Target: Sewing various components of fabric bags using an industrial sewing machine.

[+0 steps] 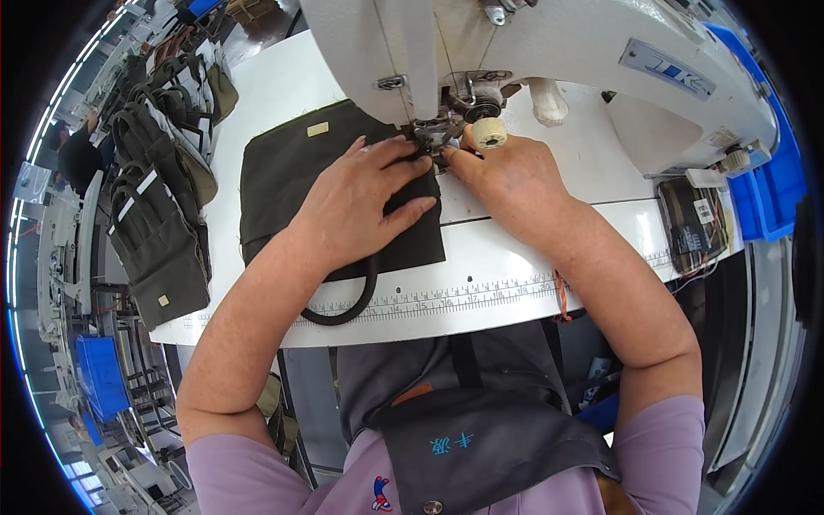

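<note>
Dark cloth panel (pixel 287 184), a looped handle (pixel 370 283) at its lower edge, lies on the white table (pixel 481 249) at upper centre. The left hand (pixel 356 197) spreads loosely over it; the right hand (pixel 515 176) curls beside the sewing machine's (pixel 549 34) foot, its grip hidden. Bags (pixel 172 245) with white slips (pixel 148 179) among them fill upper left. Blue bins stand far right (pixel 777 193) and lower left (pixel 101 378), contents indistinct.

Numbered table ruler (pixel 485 295), apron lettering (pixel 451 443), machine nameplate (pixel 668 69)
</note>
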{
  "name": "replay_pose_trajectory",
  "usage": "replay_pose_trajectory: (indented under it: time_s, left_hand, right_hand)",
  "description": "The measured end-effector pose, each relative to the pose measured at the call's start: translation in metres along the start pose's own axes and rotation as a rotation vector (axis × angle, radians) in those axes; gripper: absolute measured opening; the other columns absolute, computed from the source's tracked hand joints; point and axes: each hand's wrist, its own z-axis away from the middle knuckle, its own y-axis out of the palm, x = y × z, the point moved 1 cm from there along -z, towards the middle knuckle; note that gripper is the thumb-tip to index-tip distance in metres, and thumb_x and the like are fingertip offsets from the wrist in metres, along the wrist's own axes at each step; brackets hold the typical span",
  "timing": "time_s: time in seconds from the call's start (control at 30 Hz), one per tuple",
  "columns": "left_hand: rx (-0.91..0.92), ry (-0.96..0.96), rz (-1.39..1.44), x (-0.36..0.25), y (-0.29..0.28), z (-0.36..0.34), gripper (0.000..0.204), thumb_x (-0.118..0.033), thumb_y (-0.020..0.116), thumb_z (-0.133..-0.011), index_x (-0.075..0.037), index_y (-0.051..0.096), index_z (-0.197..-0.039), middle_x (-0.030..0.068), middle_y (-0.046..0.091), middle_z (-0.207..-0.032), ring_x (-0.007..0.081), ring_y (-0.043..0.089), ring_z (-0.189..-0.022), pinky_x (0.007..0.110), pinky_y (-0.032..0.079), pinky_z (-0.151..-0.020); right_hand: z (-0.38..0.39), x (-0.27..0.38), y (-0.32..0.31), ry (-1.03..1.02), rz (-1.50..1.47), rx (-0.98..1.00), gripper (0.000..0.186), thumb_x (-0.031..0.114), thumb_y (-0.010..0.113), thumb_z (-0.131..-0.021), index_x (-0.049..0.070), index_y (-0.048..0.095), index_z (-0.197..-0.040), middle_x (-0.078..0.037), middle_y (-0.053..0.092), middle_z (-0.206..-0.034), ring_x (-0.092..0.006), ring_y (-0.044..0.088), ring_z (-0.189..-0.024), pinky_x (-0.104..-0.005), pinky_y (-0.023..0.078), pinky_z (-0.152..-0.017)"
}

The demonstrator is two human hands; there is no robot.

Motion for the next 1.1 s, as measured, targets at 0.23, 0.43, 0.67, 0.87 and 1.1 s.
replay_pose_trajectory:
  time_s: [0.23,0.43,0.67,0.87,1.1]
  left_hand:
    - [0.033,-0.175,0.105,-0.015,0.0,0.007,0.039,-0.025,0.07,-0.094,-0.008,0.068,-0.129,0.0126,0.063,-0.136,0.0334,0.062,-0.123,0.049,0.046,-0.113]
    - [0.009,-0.118,0.205,-0.009,0.002,0.012,0.025,-0.01,0.071,-0.092,-0.006,0.076,-0.116,0.0093,0.069,-0.13,0.0289,0.066,-0.121,0.044,0.047,-0.113]
    - [-0.026,-0.128,0.243,-0.003,0.004,0.004,0.022,-0.009,0.075,-0.088,-0.006,0.078,-0.109,0.0076,0.072,-0.123,0.0269,0.069,-0.113,0.039,0.053,-0.104]
    - [-0.09,-0.077,0.22,0.022,0.01,-0.01,0.021,-0.009,0.075,-0.088,-0.007,0.079,-0.108,0.0095,0.074,-0.113,0.0282,0.072,-0.101,0.037,0.058,-0.09]
    - [-0.051,-0.114,0.192,0.03,0.008,-0.015,0.023,-0.009,0.074,-0.088,-0.009,0.079,-0.11,0.011,0.074,-0.108,0.0295,0.072,-0.095,0.039,0.059,-0.083]
  right_hand:
    - [0.003,-0.003,-0.017,0.122,-0.144,-0.046,0.019,0.024,0.073,-0.088,0.009,0.071,-0.098,-0.006,0.063,-0.09,-0.0256,0.069,-0.077,-0.0408,0.055,-0.064]
    - [0.009,0.002,-0.009,0.014,-0.261,0.137,0.03,0.021,0.076,-0.081,0.012,0.074,-0.109,-0.004,0.068,-0.085,-0.0258,0.071,-0.078,-0.0412,0.055,-0.066]
    - [0.009,0.003,-0.01,0.017,-0.229,0.171,0.039,0.02,0.078,-0.079,0.014,0.074,-0.117,-0.004,0.069,-0.087,-0.0262,0.071,-0.078,-0.0412,0.056,-0.066]
    - [0.008,0.003,-0.01,0.019,-0.183,0.178,0.045,0.02,0.078,-0.08,0.015,0.072,-0.124,-0.004,0.069,-0.088,-0.0259,0.071,-0.078,-0.0402,0.056,-0.066]
    - [0.007,0.002,-0.009,-0.007,-0.158,0.164,0.046,0.02,0.078,-0.08,0.017,0.072,-0.125,-0.003,0.068,-0.088,-0.024,0.07,-0.077,-0.0394,0.055,-0.065]
